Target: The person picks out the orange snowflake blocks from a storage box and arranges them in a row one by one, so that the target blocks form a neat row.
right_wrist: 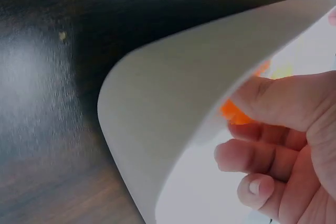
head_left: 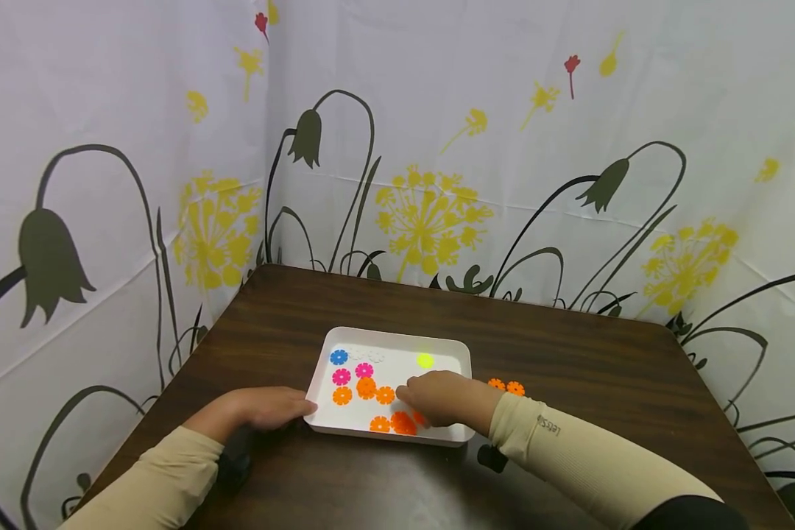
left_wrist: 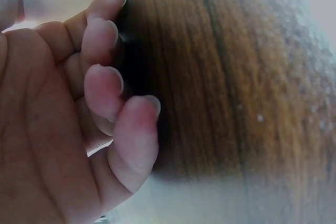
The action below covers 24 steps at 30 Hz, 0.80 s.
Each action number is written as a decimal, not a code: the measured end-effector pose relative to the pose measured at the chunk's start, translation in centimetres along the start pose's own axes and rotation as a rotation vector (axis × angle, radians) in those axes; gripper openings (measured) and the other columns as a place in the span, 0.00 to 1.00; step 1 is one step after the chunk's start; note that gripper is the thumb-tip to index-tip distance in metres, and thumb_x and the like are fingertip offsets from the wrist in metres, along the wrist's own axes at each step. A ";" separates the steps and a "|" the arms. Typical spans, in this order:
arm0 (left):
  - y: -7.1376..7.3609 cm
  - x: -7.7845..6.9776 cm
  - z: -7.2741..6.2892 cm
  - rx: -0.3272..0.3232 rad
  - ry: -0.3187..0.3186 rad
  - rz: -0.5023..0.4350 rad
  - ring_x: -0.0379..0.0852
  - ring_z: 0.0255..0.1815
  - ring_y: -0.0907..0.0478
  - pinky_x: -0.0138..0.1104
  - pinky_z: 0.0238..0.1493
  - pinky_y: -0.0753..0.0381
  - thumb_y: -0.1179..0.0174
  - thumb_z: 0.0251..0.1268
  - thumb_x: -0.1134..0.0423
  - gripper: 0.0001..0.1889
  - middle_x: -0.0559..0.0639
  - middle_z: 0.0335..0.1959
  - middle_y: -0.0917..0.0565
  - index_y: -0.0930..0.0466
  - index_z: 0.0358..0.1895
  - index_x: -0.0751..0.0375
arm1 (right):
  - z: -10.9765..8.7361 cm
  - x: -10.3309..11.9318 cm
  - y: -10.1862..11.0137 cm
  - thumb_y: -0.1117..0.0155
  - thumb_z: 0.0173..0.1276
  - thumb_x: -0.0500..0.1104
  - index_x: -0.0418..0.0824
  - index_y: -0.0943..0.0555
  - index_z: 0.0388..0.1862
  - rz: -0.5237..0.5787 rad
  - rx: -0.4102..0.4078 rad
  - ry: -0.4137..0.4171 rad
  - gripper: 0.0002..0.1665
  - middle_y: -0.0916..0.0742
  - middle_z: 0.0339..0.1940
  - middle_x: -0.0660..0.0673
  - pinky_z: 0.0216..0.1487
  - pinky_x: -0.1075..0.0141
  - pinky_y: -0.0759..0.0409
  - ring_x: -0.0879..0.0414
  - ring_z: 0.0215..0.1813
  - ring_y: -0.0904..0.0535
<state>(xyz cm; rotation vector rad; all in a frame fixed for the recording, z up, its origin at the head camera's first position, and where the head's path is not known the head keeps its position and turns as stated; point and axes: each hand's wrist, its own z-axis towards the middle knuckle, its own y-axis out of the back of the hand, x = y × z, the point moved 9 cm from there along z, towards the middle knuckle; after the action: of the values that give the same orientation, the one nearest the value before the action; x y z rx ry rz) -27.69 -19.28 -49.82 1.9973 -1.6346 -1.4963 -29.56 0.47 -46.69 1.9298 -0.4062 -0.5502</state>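
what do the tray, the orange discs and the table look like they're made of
Tray: probably smooth plastic, given its even white surface and rounded corners; coated metal is possible. Orange discs: likely plastic, from their uniform bright colour. Table: wood or wood-look laminate, slightly glossy; grain streaks and pale reflections show.

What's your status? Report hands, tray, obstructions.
Left hand grips tray at left; right hand inside, grip unclear. Colored discs in tray. No obstruction seen.

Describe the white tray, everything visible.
The white tray is shallow, rectangular, round-cornered, smooth and plastic-looking. It sits right side up on the brown table. Colourful flower-shaped discs lie across its floor. The left hand touches its near left corner; the right hand reaches inside over its right half.
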 end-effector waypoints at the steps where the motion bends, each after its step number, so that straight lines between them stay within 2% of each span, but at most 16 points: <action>1: 0.0 0.0 0.0 0.000 -0.002 0.009 0.55 0.50 0.25 0.56 0.64 0.29 0.51 0.75 0.51 0.21 0.55 0.45 0.20 0.23 0.57 0.64 | 0.0 0.0 0.0 0.30 0.63 0.43 0.49 0.25 0.44 0.004 0.008 0.004 0.13 0.24 0.23 0.53 0.30 0.70 0.25 0.58 0.25 0.29; 5: -0.1 0.1 0.0 0.007 0.010 0.014 0.52 0.45 0.25 0.53 0.59 0.25 0.51 0.75 0.51 0.19 0.52 0.39 0.21 0.23 0.54 0.63 | -0.2 -0.3 0.6 0.35 0.66 0.40 0.51 0.24 0.38 0.027 -0.012 0.037 0.08 0.25 0.19 0.55 0.25 0.70 0.30 0.58 0.23 0.30; 9: -0.1 0.1 -0.1 0.007 0.014 -0.004 0.52 0.46 0.26 0.55 0.60 0.26 0.51 0.75 0.52 0.20 0.53 0.41 0.21 0.24 0.56 0.63 | -0.6 -1.7 1.9 0.37 0.69 0.42 0.52 0.21 0.35 0.107 -0.121 0.044 0.04 0.22 0.21 0.57 0.25 0.72 0.30 0.61 0.23 0.30; 14: -0.1 -0.2 0.0 0.004 0.007 0.012 0.51 0.44 0.26 0.53 0.58 0.25 0.51 0.75 0.52 0.18 0.52 0.38 0.22 0.23 0.53 0.62 | -2.2 -4.5 3.4 0.39 0.72 0.44 0.50 0.18 0.40 0.325 -0.260 -0.014 0.03 0.18 0.27 0.58 0.27 0.73 0.27 0.66 0.21 0.28; 18: -0.1 -0.1 0.0 0.006 0.017 0.004 0.51 0.44 0.26 0.53 0.58 0.25 0.51 0.75 0.52 0.18 0.51 0.38 0.22 0.23 0.54 0.62 | -4.1 -6.3 4.2 0.39 0.72 0.44 0.48 0.19 0.44 0.499 -0.321 -0.078 0.04 0.15 0.31 0.57 0.27 0.71 0.24 0.68 0.19 0.25; 24: 0.0 0.0 0.1 0.007 0.016 -0.004 0.54 0.49 0.25 0.57 0.63 0.29 0.51 0.75 0.52 0.21 0.54 0.46 0.20 0.24 0.58 0.63 | -6.7 -8.2 5.0 0.36 0.70 0.44 0.49 0.22 0.45 0.551 -0.426 -0.129 0.07 0.15 0.33 0.59 0.30 0.71 0.23 0.68 0.20 0.22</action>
<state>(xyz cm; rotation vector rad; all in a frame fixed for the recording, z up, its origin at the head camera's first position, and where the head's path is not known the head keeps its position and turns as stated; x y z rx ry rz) -27.77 -19.25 -49.85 2.0119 -1.6337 -1.4743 -32.89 7.79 -38.19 1.3026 -0.8020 -0.3586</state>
